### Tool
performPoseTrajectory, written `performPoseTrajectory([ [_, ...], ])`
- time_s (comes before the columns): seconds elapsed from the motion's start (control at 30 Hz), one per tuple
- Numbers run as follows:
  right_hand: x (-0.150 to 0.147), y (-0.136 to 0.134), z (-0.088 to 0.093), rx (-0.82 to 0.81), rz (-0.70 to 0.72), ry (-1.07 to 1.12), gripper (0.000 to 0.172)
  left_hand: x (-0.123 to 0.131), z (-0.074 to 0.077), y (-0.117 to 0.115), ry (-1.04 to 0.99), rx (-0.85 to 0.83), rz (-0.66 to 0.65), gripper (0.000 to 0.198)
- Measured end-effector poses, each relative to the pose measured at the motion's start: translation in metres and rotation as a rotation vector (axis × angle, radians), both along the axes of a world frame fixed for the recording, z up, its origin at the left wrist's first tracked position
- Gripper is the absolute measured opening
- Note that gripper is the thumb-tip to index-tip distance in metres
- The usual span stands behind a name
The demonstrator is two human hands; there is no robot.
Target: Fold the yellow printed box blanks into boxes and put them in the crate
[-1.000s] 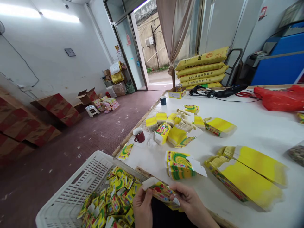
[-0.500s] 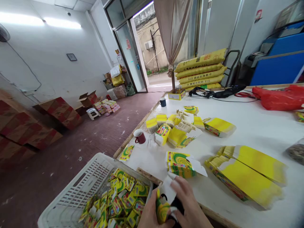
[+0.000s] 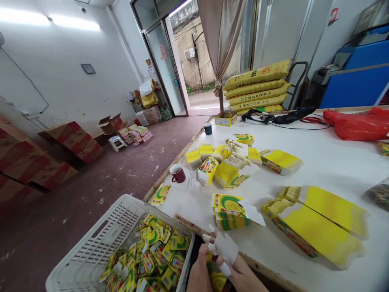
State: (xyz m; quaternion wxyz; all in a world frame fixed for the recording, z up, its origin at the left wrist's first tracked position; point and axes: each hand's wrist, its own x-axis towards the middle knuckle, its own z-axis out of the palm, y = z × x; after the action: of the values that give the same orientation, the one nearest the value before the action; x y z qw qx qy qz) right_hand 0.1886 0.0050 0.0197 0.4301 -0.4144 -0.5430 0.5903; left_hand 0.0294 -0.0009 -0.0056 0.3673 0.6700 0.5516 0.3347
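Low in the head view, my left hand [image 3: 198, 271] is closed around a small yellow-and-green carton [image 3: 217, 280]. My right hand [image 3: 243, 272] closes on the same carton from the other side, fingers bent over its top. White wrapping shows on several fingertips, and a white piece [image 3: 226, 246] lies across the right fingers; whether it is wrapping or a carton flap I cannot tell. Just beyond the hands, a stack of flat cartons [image 3: 229, 211] rests on the white table [image 3: 194, 207]. The lower part of the held carton is hidden by the hands.
Left of my hands stands a white plastic basket [image 3: 115, 221] holding many small yellow cartons [image 3: 158, 251]. A red mug [image 3: 178, 173] and a dark mug [image 3: 208, 129] stand near the table edge. Rows of flat cartons [image 3: 319, 227] lie at right, near a red bag [image 3: 358, 123].
My hands have drawn closer together around the carton. The right fingers have shifted slightly left and the white piece now lies over them. The view has tilted a little.
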Motion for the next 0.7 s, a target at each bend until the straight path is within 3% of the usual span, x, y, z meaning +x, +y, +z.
performPoseTrajectory([
  [0.1,-0.003,-0.001,-0.012,0.142,0.055,-0.116,0.064,-0.005,-0.005,0.009,-0.018,0.017,-0.073,0.073],
  [0.2,-0.005,0.003,-0.019,0.235,0.046,-0.198,0.05,-0.007,-0.005,0.014,0.018,0.052,-0.03,0.066],
  [0.3,0.0,0.007,-0.024,0.321,-0.058,-0.257,0.047,-0.009,0.002,0.016,0.051,0.106,0.05,0.06],
  [0.37,0.007,0.009,-0.023,0.344,-0.071,-0.324,0.048,-0.015,0.01,0.016,0.08,0.128,0.032,0.056],
  [0.47,0.019,0.01,-0.009,0.311,0.06,-0.445,0.05,-0.024,0.025,0.016,0.128,0.139,-0.035,0.055],
  [0.6,0.034,0.013,0.025,0.302,0.18,-0.488,0.035,-0.029,0.047,0.019,0.17,0.077,-0.1,0.057],
  [0.7,0.036,0.012,0.036,0.294,0.164,-0.447,0.033,-0.023,0.06,0.021,0.208,0.108,-0.103,0.059],
])
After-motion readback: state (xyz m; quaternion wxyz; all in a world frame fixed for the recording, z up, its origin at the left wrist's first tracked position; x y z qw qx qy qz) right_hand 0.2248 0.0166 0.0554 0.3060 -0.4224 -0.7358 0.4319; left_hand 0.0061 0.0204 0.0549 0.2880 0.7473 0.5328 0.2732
